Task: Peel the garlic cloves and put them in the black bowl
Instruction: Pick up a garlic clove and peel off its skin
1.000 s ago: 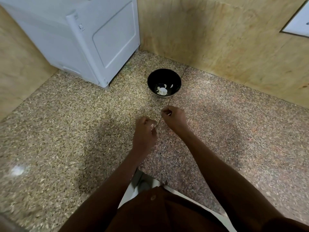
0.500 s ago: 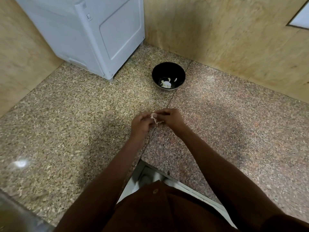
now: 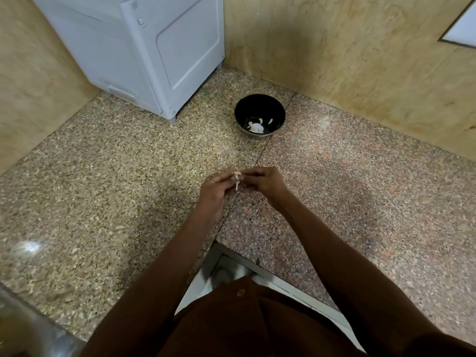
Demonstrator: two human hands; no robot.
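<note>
You see speckled stone bench (image 3: 128, 181), polished, shiny, smooth, with bright light spot on it. Your black bowl (image 3: 259, 105) looks glossy inside, rim thin and shiny like metal. Pale bits in bowl (image 3: 256, 127) smooth, a bit shiny. Garlic clove (image 3: 237, 177) between your hands wears thin, dry, papery skin. White box (image 3: 144, 47) near wall looks like smooth plastic, matt. Walls (image 3: 360, 60) yellow-brown, marble look, smooth, soft shine. Your brown shirt (image 3: 257, 325) soft matt cloth, one small button.

Both hands meet at fingertips: left hand (image 3: 215, 190) pinching; right hand (image 3: 262, 180) pinching; forearms converging.
</note>
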